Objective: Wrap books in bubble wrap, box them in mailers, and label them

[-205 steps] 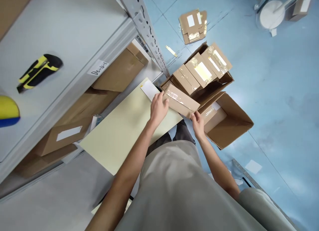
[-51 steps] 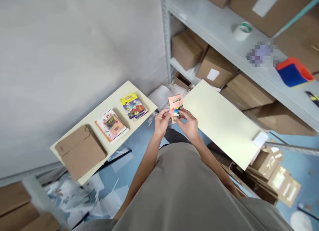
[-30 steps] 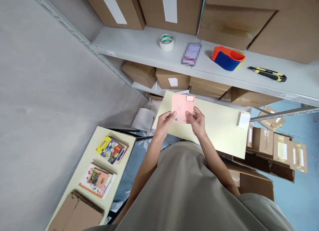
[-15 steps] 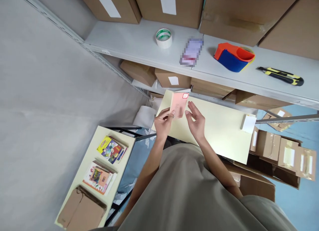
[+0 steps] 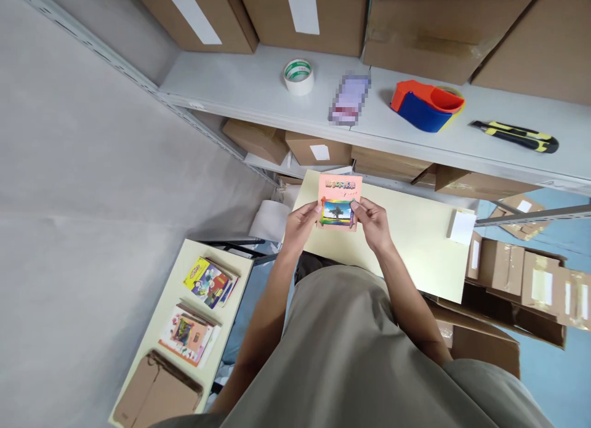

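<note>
Left hand (image 5: 300,222) and right hand (image 5: 373,218) pinch opposite edges of the pink booklet (image 5: 339,201), keeping its cover upright, facing the viewer, above the cream table (image 5: 415,243).

Both hands (image 5: 339,222) raised together, fingers pinched.

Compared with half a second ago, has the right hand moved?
Yes. The right hand has closed in on the pink booklet and now grips its right edge above the cream table; before, it hovered open beside it.
</note>
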Action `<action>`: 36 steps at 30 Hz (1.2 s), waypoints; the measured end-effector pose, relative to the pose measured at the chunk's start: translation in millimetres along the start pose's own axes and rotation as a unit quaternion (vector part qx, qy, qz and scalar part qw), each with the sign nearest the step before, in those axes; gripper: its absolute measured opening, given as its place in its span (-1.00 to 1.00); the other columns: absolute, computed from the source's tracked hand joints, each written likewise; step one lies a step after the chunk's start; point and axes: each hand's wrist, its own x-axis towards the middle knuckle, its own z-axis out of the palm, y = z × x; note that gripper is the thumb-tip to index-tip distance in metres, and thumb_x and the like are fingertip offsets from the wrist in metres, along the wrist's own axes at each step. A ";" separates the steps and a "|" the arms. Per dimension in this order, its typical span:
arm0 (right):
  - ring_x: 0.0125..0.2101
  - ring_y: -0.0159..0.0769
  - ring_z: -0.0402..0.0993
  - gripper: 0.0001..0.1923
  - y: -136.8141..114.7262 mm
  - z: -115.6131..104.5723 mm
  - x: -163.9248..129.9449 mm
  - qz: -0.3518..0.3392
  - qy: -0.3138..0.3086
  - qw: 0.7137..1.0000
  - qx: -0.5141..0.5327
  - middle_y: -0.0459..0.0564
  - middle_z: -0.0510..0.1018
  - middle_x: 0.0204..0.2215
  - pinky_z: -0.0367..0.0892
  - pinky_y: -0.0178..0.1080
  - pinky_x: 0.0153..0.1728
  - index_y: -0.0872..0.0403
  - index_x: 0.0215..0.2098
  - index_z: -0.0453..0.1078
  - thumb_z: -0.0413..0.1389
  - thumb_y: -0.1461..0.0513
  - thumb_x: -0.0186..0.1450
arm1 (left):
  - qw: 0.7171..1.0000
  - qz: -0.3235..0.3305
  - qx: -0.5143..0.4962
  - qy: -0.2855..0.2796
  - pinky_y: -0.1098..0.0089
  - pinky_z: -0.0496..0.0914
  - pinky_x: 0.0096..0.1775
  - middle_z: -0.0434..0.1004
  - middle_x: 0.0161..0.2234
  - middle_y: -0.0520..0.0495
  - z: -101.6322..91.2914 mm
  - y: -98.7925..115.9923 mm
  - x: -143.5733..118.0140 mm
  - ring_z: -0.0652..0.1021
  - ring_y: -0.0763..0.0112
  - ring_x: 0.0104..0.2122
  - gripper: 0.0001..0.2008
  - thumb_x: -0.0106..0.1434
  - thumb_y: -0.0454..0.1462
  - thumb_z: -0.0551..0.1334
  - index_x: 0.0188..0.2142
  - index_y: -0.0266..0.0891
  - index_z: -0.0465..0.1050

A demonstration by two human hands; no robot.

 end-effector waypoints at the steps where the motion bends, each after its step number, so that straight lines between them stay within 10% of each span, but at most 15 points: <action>1: -0.32 -0.16 0.72 -0.37 -0.9 -1.8 -0.6 0.008 -0.006 1.000 0.001 -0.07 0.76 -0.34 0.68 -0.15 -0.24 -0.04 -0.01 0.75 0.43 -0.34 0.32 | 0.999 -0.020 -0.026 -0.013 0.21 0.66 -0.05 0.84 -0.10 -0.18 1.4 0.5 1.8 0.78 0.10 -0.09 -0.38 0.18 0.23 0.62 -0.03 -0.19 0.82; 12: 0.33 0.11 0.67 -0.34 2.0 13.5 -13.2 -0.078 0.118 0.986 -0.084 0.14 0.70 0.32 0.55 0.17 0.41 -0.04 0.29 0.69 0.31 -0.26 0.46 | 0.995 0.048 -0.008 0.090 0.18 0.67 -0.05 0.86 -0.14 -0.14 28.0 12.2 -8.8 0.79 0.12 -0.16 -0.47 0.13 0.14 0.66 -0.11 -0.20 0.84; 19: 0.04 0.02 0.81 -0.39 -3.8 31.1 -14.9 -0.059 0.085 0.994 -0.047 0.04 0.85 0.04 0.74 0.01 0.10 -0.03 0.10 0.76 0.41 -0.27 0.36 | 0.975 0.185 0.121 -0.012 0.17 0.69 0.03 0.80 0.16 -0.22 39.7 16.9 -22.3 0.77 0.07 0.10 -0.57 0.35 0.10 0.54 0.04 -0.08 0.83; 30: -0.17 -0.06 0.79 -0.36 -9.4 -3.2 1.8 -0.024 0.033 0.999 -0.021 0.04 0.84 -0.20 0.72 -0.06 -0.13 0.00 -0.03 0.75 0.43 -0.33 0.31 | 0.999 0.025 -0.002 -0.038 0.14 0.67 0.01 0.82 -0.24 -0.11 6.9 19.3 2.2 0.79 0.07 -0.11 -0.37 0.17 0.30 0.59 -0.14 -0.18 0.82; 36: 0.27 0.08 0.71 -0.33 -3.6 4.4 -2.6 -0.079 0.108 0.989 -0.057 0.16 0.75 0.24 0.59 0.16 0.35 -0.04 0.24 0.68 0.38 -0.28 0.40 | 0.996 0.067 0.032 0.054 0.12 0.68 0.01 0.86 -0.16 -0.10 10.4 18.1 -0.5 0.80 0.07 -0.13 -0.41 0.23 0.24 0.58 -0.07 -0.19 0.84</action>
